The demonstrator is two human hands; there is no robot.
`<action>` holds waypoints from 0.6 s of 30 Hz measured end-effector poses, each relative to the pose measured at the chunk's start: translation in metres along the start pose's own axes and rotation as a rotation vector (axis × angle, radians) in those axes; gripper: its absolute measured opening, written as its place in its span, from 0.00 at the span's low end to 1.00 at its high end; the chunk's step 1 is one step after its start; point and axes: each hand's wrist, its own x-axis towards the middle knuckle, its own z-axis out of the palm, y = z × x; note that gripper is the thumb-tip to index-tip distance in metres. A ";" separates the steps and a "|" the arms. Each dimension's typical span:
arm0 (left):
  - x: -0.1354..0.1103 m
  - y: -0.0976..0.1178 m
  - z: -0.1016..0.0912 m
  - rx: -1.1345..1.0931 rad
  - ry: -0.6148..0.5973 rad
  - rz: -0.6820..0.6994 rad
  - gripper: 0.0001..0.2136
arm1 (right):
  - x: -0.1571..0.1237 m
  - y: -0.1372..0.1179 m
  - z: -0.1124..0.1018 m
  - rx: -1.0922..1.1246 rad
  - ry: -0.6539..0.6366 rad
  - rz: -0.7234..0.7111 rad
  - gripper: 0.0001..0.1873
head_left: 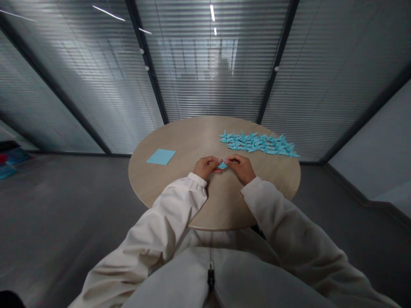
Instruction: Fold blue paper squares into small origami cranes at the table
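Note:
My left hand (206,167) and my right hand (240,167) meet at the middle of a round wooden table (180,188). Both are closed in a pinch on a small folded piece of light blue paper (222,165) held between them, just above the tabletop. Most of the paper is hidden by my fingers. A flat stack of light blue paper sheets (161,156) lies to the left of my left hand. Several folded light blue paper cranes (258,143) are spread in a patch at the far right of the table, beyond my right hand.
Glass walls with closed blinds and dark frames (150,77) stand behind the table. Grey floor surrounds it. Some coloured items (9,160) lie on the floor at the far left.

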 end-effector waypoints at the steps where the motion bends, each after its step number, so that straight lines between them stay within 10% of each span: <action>1: 0.000 0.000 0.000 0.023 0.010 0.011 0.19 | 0.000 0.000 0.000 -0.009 0.002 -0.002 0.14; 18: 0.002 -0.006 -0.004 0.122 -0.071 0.112 0.15 | 0.002 0.001 -0.001 0.026 -0.064 -0.015 0.16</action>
